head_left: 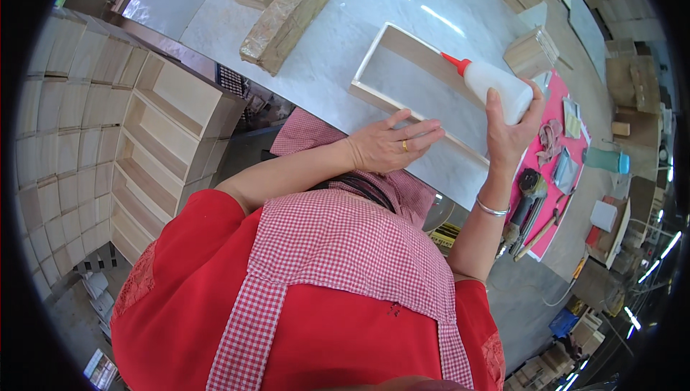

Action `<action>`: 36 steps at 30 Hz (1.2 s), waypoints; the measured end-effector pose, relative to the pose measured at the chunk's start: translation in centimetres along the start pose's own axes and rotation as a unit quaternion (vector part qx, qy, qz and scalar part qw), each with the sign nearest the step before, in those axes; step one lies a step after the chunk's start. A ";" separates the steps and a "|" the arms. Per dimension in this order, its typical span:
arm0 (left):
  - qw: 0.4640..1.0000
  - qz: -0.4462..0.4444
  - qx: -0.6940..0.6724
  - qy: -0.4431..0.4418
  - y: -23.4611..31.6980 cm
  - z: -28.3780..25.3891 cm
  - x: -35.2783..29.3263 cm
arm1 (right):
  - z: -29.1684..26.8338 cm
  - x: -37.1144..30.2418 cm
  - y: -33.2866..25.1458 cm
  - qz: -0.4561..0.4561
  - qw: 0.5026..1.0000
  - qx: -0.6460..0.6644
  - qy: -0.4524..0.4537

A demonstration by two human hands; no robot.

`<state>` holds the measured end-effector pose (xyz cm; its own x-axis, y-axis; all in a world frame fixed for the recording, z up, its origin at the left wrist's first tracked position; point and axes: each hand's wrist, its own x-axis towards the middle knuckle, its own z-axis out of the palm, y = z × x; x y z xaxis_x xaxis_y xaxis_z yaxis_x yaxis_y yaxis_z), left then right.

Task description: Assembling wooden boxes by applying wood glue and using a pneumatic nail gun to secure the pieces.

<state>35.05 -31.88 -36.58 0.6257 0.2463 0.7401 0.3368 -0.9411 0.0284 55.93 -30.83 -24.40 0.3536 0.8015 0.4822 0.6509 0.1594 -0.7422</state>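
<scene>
Possibly the right grip, wrapped round the bottle over the frame, oversqueezes and drips; left grip loosely open, empty

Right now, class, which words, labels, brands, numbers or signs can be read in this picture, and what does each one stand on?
No text can be read.
Yellow item past the near edge of the table: dark marks, too small to read.
Pale packet on the pink sheet: too small to make out any print.
White bottle in the right hand: no lettering shows.
Wooden frame: no lettering shows.
</scene>
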 end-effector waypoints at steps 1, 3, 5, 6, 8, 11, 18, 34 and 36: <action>1.000 -0.002 -0.002 -0.005 0.0 0.0 0.0 | -0.6 -0.1 0.2 0.000 1.000 -0.007 0.006; 1.000 -0.006 -0.006 -0.014 0.1 -0.1 0.0 | -1.9 -0.5 0.7 0.004 1.000 -0.012 0.015; 1.000 0.000 -0.007 -0.028 0.0 -0.3 0.1 | -3.2 -0.8 0.8 0.009 1.000 -0.016 0.024; 0.999 0.001 -0.004 -0.042 0.0 -0.5 0.1 | -3.8 -0.9 1.0 0.011 0.999 -0.019 0.029; 0.998 0.008 -0.005 -0.054 -0.1 -0.7 0.2 | -5.1 -1.2 1.7 -0.008 0.998 -0.054 0.041; 0.998 0.008 0.014 -0.063 -0.1 -0.7 0.1 | -6.9 -1.9 2.8 -0.006 0.996 -0.072 0.061; 0.997 0.008 0.027 -0.065 0.0 -0.6 0.1 | -11.1 -3.3 4.9 0.039 0.993 -0.057 0.100; 0.996 0.009 0.040 -0.082 0.1 -0.5 0.0 | -15.4 -5.3 5.9 0.070 0.981 -0.114 0.141; 0.996 0.007 0.039 -0.084 0.1 -0.5 -0.1 | -15.7 -5.9 5.7 0.075 0.983 -0.102 0.136</action>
<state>34.73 -32.09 -36.31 0.7377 0.2743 0.6169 0.3759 -0.9259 -0.0378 68.10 -43.75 -24.18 0.6050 0.6184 0.5016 0.6885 -0.0898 -0.7197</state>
